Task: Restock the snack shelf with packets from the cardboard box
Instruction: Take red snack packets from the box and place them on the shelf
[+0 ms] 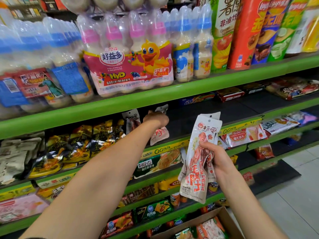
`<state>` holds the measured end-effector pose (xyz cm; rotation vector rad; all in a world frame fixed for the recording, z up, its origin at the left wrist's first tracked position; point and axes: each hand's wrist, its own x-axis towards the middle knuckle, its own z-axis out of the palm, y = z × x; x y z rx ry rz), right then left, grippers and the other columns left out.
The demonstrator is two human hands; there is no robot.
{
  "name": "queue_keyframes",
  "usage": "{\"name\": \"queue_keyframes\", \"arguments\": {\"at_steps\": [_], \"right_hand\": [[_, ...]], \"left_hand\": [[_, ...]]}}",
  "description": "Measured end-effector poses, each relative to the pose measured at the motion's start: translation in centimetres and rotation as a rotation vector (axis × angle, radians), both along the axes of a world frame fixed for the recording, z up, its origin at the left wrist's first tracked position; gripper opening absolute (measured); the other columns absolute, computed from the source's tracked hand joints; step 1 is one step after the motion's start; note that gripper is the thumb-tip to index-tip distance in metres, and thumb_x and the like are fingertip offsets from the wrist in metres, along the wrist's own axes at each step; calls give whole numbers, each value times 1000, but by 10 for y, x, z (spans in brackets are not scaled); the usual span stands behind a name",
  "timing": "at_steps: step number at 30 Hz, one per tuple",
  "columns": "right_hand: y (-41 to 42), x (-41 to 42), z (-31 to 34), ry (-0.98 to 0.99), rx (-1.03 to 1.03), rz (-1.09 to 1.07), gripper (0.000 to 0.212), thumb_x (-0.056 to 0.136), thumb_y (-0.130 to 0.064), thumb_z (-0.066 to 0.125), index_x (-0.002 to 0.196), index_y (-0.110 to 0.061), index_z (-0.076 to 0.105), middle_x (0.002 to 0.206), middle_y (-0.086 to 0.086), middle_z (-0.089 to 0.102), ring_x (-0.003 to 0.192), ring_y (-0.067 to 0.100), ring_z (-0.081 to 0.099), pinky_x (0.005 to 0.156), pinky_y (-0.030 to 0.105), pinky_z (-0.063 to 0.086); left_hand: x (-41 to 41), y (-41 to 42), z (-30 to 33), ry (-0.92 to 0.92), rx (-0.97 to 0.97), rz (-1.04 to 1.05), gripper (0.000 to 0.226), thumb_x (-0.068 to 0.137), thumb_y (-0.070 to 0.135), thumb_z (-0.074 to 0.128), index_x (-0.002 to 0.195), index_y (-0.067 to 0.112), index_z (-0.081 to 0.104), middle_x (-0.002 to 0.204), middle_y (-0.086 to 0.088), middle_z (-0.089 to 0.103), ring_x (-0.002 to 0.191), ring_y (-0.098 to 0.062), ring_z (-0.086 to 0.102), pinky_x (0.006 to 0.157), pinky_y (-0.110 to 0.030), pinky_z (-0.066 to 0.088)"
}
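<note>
My left hand (156, 119) reaches into the second shelf (198, 111) and is shut on a white and red snack packet (159, 133), which hangs just above the shelf's front lip. One more packet of that kind (132, 119) stands to its left. My right hand (213, 156) grips a bunch of the same white and red packets (198, 163), held upright in front of the shelves. The cardboard box (222, 213) sits at the bottom right, open, with several packets (209, 229) inside.
Dark and gold snack bags (72, 147) fill the shelf to the left of my left hand. The dark shelf floor to its right is bare. Drink bottle packs (131, 54) and crisp tubes (241, 31) stand on the shelf above. Lower shelves hold assorted snacks. Tiled floor lies at right.
</note>
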<state>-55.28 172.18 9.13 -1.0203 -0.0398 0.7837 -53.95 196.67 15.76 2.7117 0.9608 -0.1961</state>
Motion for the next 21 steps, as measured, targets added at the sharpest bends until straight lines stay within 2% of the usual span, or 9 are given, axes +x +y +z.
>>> {"name": "queue_keyframes", "arguments": {"at_steps": [2, 4, 6, 8, 12, 17, 21], "right_hand": [[-2, 0, 1, -3, 13, 5, 46, 66, -17, 74, 111, -10, 66, 92, 14, 77, 77, 31, 75, 68, 43, 59], [-4, 0, 1, -5, 21, 3, 44, 66, -16, 73, 109, -10, 66, 90, 14, 77, 76, 30, 75, 66, 42, 59], [-7, 0, 1, -3, 35, 1, 43, 67, -16, 73, 108, -10, 66, 89, 13, 77, 75, 30, 75, 65, 41, 59], [-9, 0, 0, 0, 44, -1, 42, 67, -15, 71, 108, -10, 65, 88, 13, 77, 74, 30, 75, 63, 41, 59], [-9, -1, -2, 9, 53, 5, 41, 67, -15, 71, 108, -9, 65, 87, 13, 77, 73, 30, 76, 60, 40, 60], [-6, -3, -2, 5, 38, 32, 43, 70, -15, 71, 111, -9, 65, 90, 13, 77, 76, 30, 76, 60, 39, 61], [-3, -5, -2, 7, 31, 39, 46, 69, -15, 71, 114, -9, 63, 91, 13, 77, 77, 30, 76, 60, 40, 60]], "left_hand": [[3, 3, -6, 23, 0, -73, 60, 104, 43, 24, 151, 8, 38, 159, -22, 30, 140, -38, 40, 114, -43, 37], [2, 6, -11, 43, 31, -172, 55, 105, 37, 28, 148, 6, 41, 156, -23, 33, 138, -40, 40, 113, -43, 37], [-2, 9, -17, 87, 4, -293, 51, 104, 32, 35, 150, 10, 39, 160, -19, 28, 143, -39, 33, 115, -40, 32], [-8, 13, -22, 161, -25, -368, 59, 105, 37, 38, 156, 9, 28, 165, -16, 17, 151, -33, 21, 120, -37, 23], [-20, 30, -34, 152, 28, -283, 66, 106, 45, 27, 155, 1, 21, 164, -18, 20, 150, -32, 24, 120, -38, 23], [-28, 41, -43, 139, 72, -184, 68, 103, 56, 18, 160, 19, 12, 168, -7, 2, 155, -31, 5, 121, -54, 1], [-32, 44, -47, 107, 51, -171, 68, 102, 58, 17, 160, 22, 11, 168, -5, 1, 155, -31, 2, 120, -54, -5]]}}
